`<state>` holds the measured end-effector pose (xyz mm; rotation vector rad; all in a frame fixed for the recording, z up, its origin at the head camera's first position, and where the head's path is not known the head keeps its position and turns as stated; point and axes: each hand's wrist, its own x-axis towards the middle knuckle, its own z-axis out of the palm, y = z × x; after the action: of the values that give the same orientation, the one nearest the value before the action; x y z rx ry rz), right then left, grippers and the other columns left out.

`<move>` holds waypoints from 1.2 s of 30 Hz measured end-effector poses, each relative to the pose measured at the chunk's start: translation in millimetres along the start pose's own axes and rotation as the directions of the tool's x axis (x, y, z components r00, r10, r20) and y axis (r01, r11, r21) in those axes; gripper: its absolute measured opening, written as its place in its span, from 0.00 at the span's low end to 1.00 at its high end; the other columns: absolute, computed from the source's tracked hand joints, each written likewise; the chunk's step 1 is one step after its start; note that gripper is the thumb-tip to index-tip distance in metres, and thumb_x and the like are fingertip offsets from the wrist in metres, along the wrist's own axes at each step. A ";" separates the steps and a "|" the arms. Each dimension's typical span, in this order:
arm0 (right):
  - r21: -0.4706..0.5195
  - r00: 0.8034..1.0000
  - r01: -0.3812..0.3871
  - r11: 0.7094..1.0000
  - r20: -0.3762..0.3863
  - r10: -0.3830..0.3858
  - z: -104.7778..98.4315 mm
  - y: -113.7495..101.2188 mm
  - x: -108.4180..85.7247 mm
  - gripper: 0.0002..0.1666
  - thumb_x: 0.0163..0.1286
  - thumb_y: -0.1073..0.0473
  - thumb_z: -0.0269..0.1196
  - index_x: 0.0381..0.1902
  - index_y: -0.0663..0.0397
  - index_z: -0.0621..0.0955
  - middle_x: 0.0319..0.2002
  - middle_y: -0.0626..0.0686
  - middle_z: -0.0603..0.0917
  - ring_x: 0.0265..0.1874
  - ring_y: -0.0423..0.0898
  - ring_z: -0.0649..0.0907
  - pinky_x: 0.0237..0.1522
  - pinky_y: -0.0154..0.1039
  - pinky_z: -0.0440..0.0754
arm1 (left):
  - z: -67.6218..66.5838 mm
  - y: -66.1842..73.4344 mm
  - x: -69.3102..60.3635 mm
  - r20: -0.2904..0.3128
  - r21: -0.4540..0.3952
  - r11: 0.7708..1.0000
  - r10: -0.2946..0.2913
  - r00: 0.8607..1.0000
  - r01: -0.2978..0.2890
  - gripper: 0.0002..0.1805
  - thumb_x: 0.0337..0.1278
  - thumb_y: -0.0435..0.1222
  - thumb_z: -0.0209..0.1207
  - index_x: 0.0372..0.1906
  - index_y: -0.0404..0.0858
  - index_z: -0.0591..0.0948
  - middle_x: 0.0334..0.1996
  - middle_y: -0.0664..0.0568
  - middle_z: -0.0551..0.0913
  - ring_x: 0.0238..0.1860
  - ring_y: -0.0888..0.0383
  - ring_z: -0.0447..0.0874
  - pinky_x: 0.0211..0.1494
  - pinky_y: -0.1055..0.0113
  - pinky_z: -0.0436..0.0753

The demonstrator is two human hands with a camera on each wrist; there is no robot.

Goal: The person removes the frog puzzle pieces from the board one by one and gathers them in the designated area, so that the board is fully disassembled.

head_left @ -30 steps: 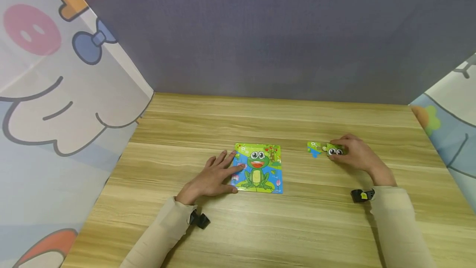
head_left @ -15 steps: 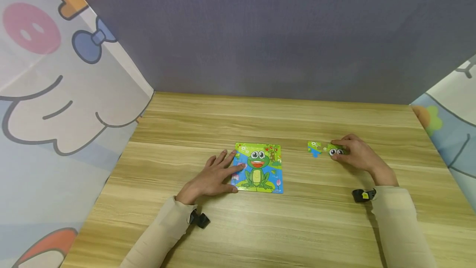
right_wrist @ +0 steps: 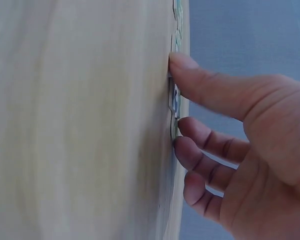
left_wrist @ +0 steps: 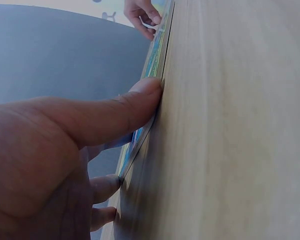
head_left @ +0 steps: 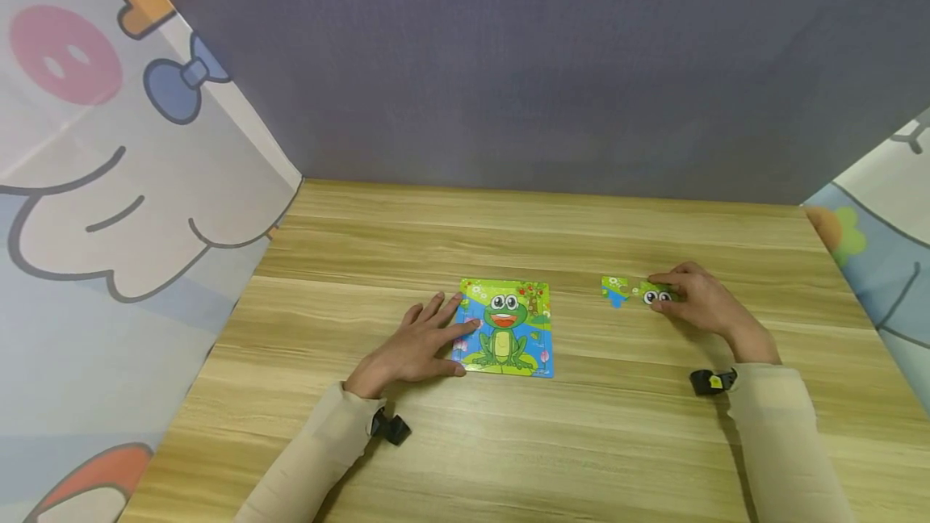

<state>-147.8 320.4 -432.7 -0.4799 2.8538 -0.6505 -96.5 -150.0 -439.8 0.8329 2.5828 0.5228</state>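
A square frog puzzle (head_left: pixel 503 345) lies flat on the wooden table in the middle of the head view. My left hand (head_left: pixel 412 347) rests at its left side, fingers spread, one fingertip reaching over the picture. In the left wrist view the thumb (left_wrist: pixel 147 86) touches the board's edge. Farther right, my right hand (head_left: pixel 703 303) pinches a green puzzle piece (head_left: pixel 650 296) with two frog eyes between thumb and fingers. That piece lies low at the table surface, its right part hidden by the hand. Just left of it sits another piece (head_left: pixel 614 282), green and blue.
The wooden table (head_left: pixel 465 450) extends around both hands. A grey panel (head_left: pixel 508 63) rises along its back edge. Cartoon-printed panels (head_left: pixel 145 184) stand at the left and right sides. Small black wrist devices (head_left: pixel 392 428) hang by both cuffs.
My right hand has shifted slightly right with the eye piece, which looked a little raised or tilted a second ago and now appears flatter. My left hand and the frog puzzle stay put.
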 end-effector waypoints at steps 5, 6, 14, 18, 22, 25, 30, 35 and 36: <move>0.003 1.000 0.009 1.000 -0.002 -0.009 -1.1 1.8 -1.6 0.29 0.68 0.57 0.68 0.63 0.64 0.78 0.55 0.73 0.75 0.50 0.65 0.78 0.47 0.62 0.77 | 0.2 -0.2 0.8 0.000 0.008 1.000 0.003 1.000 -0.003 0.41 0.61 0.54 0.64 0.77 0.54 0.63 0.82 0.42 0.42 0.82 0.36 0.36 0.77 0.31 0.46; 0.007 1.000 0.006 1.000 0.001 -0.006 -1.4 1.9 -2.1 0.29 0.68 0.57 0.67 0.64 0.64 0.77 0.55 0.73 0.75 0.50 0.65 0.78 0.47 0.63 0.77 | 0.3 -0.2 1.0 0.000 0.009 1.000 0.004 1.000 -0.004 0.41 0.61 0.54 0.64 0.77 0.54 0.63 0.82 0.42 0.42 0.82 0.36 0.36 0.77 0.31 0.46; 0.042 1.000 -0.019 0.999 0.018 0.018 -4.2 3.3 -4.1 0.30 0.69 0.56 0.66 0.65 0.65 0.76 0.57 0.74 0.72 0.46 0.63 0.79 0.45 0.62 0.78 | 0.3 -0.4 1.2 0.000 0.000 1.000 0.003 1.000 -0.003 0.41 0.61 0.54 0.64 0.77 0.54 0.63 0.82 0.42 0.41 0.82 0.36 0.36 0.77 0.31 0.45; 0.024 1.000 0.005 1.000 0.000 -0.005 -6.0 3.7 -4.3 0.30 0.68 0.57 0.67 0.63 0.67 0.77 0.57 0.76 0.73 0.50 0.67 0.78 0.48 0.65 0.77 | 0.6 -0.2 1.2 0.003 -0.002 1.000 0.004 1.000 -0.004 0.41 0.61 0.54 0.63 0.77 0.54 0.63 0.82 0.42 0.41 0.82 0.36 0.35 0.77 0.31 0.45; 0.002 0.997 0.042 0.999 -0.067 -0.042 -9.8 -2.5 -4.1 0.29 0.65 0.59 0.70 0.61 0.67 0.78 0.55 0.75 0.76 0.48 0.67 0.80 0.47 0.64 0.79 | 0.8 -0.5 1.3 0.010 0.002 1.000 0.004 1.000 -0.004 0.41 0.61 0.54 0.63 0.77 0.55 0.63 0.82 0.43 0.41 0.82 0.36 0.35 0.77 0.32 0.45; -0.019 0.990 0.078 0.997 -0.114 -0.079 -13.3 -14.9 -0.2 0.29 0.64 0.60 0.71 0.60 0.67 0.78 0.54 0.72 0.78 0.43 0.64 0.83 0.43 0.60 0.81 | 0.3 -0.4 0.8 0.007 0.000 1.000 0.004 1.000 -0.004 0.41 0.61 0.54 0.63 0.77 0.54 0.63 0.82 0.42 0.41 0.82 0.36 0.35 0.77 0.31 0.45; -0.024 0.984 0.132 0.991 -0.118 -0.134 -11.6 -42.8 12.5 0.27 0.66 0.61 0.69 0.61 0.65 0.78 0.54 0.69 0.78 0.42 0.61 0.83 0.39 0.56 0.82 | 0.0 -0.2 0.1 0.004 -0.003 1.000 0.006 1.000 -0.006 0.41 0.61 0.54 0.63 0.77 0.53 0.63 0.82 0.42 0.41 0.82 0.36 0.36 0.77 0.31 0.45; 0.038 0.981 0.180 0.983 -0.076 -0.177 2.4 -68.2 29.7 0.27 0.68 0.61 0.67 0.62 0.64 0.78 0.56 0.67 0.78 0.45 0.60 0.83 0.42 0.54 0.83 | -0.3 -0.1 0.0 0.002 -0.005 1.000 0.005 1.000 -0.005 0.41 0.61 0.54 0.63 0.77 0.54 0.63 0.82 0.42 0.41 0.82 0.37 0.35 0.77 0.32 0.45; 0.052 0.979 0.197 0.979 -0.069 -0.194 5.9 -73.1 33.4 0.27 0.67 0.61 0.68 0.62 0.65 0.78 0.56 0.67 0.78 0.45 0.60 0.83 0.42 0.54 0.83 | -0.3 -0.1 0.1 0.001 -0.003 1.000 0.003 1.000 -0.003 0.41 0.61 0.54 0.63 0.77 0.54 0.63 0.82 0.43 0.41 0.82 0.37 0.35 0.78 0.32 0.45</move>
<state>-157.7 244.2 -408.5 -0.7507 2.8603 -0.7940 -96.7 -150.1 -439.7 0.8365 2.5792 0.5273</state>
